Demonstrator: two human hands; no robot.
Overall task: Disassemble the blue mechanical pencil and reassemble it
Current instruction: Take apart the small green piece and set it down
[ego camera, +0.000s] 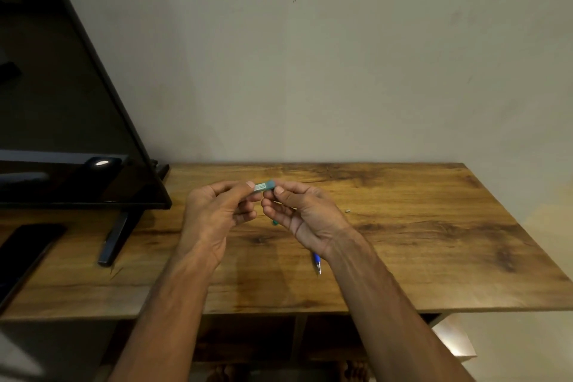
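Above the middle of the wooden table [434, 242], the left hand [214, 214] and right hand [304, 217] each pinch one end of a short teal-blue pencil barrel [263, 186] bearing a white label. At 5 o'clock from the hands, a blue piece [317, 262] with a metal tip lies on the table beside the right wrist. At 9 o'clock stands a dark screen [62, 133].

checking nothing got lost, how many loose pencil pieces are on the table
2: a blue metal-tipped piece by the right wrist, a pale speck right of the right hand. It and the left hand hold the teal barrel; more may hide beneath.
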